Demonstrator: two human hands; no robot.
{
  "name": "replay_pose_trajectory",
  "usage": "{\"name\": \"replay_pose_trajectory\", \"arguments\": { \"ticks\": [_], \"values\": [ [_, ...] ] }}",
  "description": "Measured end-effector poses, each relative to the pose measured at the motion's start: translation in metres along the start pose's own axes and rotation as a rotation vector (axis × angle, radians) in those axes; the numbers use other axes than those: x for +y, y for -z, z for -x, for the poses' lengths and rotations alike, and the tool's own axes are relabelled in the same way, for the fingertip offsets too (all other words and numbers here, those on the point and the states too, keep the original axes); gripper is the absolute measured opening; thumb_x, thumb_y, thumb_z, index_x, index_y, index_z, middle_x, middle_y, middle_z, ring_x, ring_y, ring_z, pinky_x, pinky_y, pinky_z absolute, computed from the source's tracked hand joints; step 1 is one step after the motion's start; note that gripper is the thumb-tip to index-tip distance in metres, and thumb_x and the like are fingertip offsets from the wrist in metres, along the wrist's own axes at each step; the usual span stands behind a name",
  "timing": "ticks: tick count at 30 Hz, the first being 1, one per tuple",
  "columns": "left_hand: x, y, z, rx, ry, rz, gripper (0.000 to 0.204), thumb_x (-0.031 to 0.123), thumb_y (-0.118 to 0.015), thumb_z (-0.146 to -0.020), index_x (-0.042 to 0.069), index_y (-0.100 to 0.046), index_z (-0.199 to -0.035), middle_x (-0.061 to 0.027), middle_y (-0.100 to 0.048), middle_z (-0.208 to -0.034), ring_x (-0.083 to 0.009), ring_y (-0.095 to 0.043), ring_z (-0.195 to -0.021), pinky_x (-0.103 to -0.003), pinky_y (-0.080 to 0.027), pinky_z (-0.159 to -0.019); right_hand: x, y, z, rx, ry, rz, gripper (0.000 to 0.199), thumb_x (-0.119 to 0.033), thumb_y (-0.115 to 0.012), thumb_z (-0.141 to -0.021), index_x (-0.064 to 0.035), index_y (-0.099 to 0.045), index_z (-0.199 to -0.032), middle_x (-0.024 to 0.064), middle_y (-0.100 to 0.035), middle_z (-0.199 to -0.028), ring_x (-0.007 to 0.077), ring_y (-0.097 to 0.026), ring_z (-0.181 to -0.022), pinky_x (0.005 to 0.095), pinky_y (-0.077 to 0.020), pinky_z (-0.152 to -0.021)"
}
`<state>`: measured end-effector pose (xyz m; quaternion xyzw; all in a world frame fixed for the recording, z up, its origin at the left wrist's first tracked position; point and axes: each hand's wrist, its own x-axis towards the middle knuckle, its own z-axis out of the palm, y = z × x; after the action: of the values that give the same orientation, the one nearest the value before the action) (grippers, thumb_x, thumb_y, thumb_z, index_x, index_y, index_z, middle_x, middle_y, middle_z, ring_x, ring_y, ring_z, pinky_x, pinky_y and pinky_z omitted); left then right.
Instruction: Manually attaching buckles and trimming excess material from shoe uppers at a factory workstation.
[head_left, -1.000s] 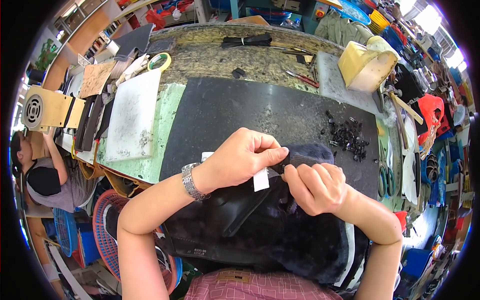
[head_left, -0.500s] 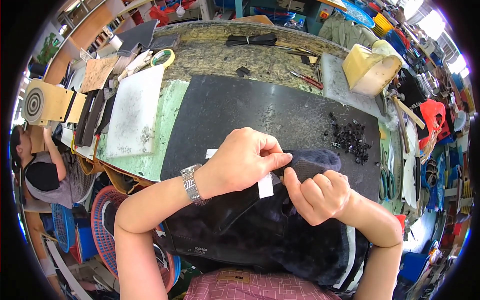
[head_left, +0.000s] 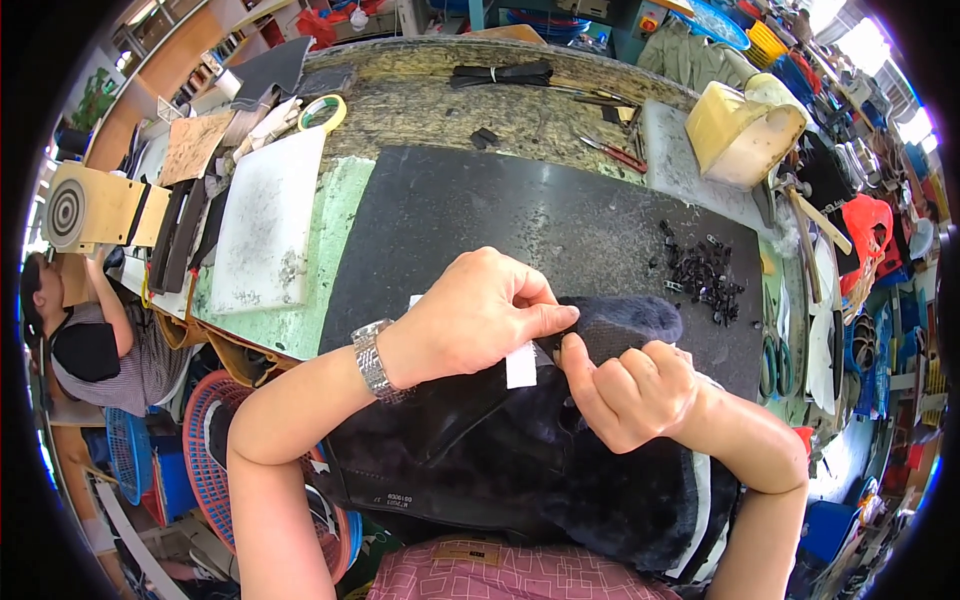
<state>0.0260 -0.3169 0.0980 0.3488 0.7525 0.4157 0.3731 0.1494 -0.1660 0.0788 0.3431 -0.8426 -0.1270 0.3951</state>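
A black, fur-lined leather piece (head_left: 480,470), soft and folded, lies across the near side of the work surface and over my lap. My left hand (head_left: 475,320), with a metal watch at the wrist, pinches its upper edge between thumb and forefinger. Close beside those fingertips, my right hand (head_left: 635,390) grips the same edge, its other fingers curled in. Grey-blue fur (head_left: 640,317) stands up just beyond my right hand. Below my left hand a white tag (head_left: 521,366) sticks out. Anything small between the fingertips is hidden.
On the black mat (head_left: 450,220) a heap of small black fittings (head_left: 703,275) lies at right. Scissors (head_left: 775,365) are at the mat's right edge, red-handled pliers (head_left: 615,153) behind it. A white board (head_left: 270,220) and tape roll (head_left: 322,113) lie left. Another person (head_left: 90,340) sits far left.
Both hands stay pinched on the edge of the leather piece. They have shifted very slightly to the left, and the white tag has moved with them.
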Motion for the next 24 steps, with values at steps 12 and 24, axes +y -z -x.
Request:
{"name": "replay_pose_trajectory", "arguments": {
  "ticks": [12, 24],
  "values": [
    [-0.0019, 0.0064, -0.0019, -0.061, 0.009, -0.057, 0.024, 0.021, -0.065, -0.079, -0.002, -0.065, -0.074, 0.0024, -0.056, -0.059, -0.0013, -0.045, -0.056, -0.02, -0.037, -0.049, -0.002, -0.0002, -0.0027, -0.016, -0.009, 0.011, 0.017, -0.005, -0.062, -0.059, 0.0027, -0.063, -0.074, -0.0051, -0.027, -0.048, 0.0047, -0.026, -0.039, 0.0207, -0.0158, -0.037],
    [-0.0057, -0.0023, 0.0016, 0.082, -0.016, 0.017, 0.021, 0.017, -0.064, -0.081, -0.001, -0.062, -0.071, 0.0032, -0.054, -0.058, -0.0008, -0.042, -0.055, -0.02, -0.035, -0.047, -0.0008, -0.0022, -0.0034, -0.046, -0.025, 0.029, 0.015, -0.005, -0.061, -0.064, 0.0031, -0.062, -0.076, -0.005, -0.028, -0.049, 0.0048, -0.028, -0.039, 0.0212, -0.0168, -0.037]
  ]
}}
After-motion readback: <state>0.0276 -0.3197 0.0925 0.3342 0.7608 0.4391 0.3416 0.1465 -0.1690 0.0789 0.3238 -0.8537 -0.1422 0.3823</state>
